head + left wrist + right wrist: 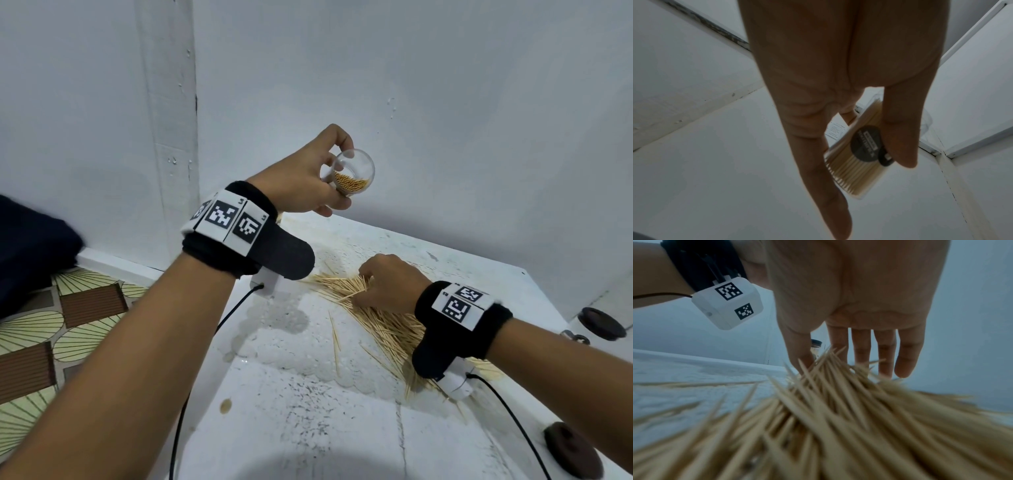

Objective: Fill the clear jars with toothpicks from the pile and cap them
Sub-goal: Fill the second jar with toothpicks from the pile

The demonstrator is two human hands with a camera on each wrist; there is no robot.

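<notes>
My left hand [330, 180] grips a clear jar [352, 173] raised above the table's far edge, tilted with its open mouth toward me and partly filled with toothpicks. In the left wrist view the jar [855, 167] shows a round black label, with the thumb [900, 139] along one side and a finger on the other. My right hand [368, 286] reaches down onto the toothpick pile [390, 330] on the white table. In the right wrist view its straight fingers [884, 353] and thumb touch the tops of the toothpicks [838, 410] and grip none that I can see.
A dark lid [572, 448] lies at the near right of the white table [308, 418]. A dark-capped jar [599, 323] stands at the far right edge. A few stray toothpicks [335, 337] lie left of the pile. Walls close in behind; patterned floor [51, 342] lies left.
</notes>
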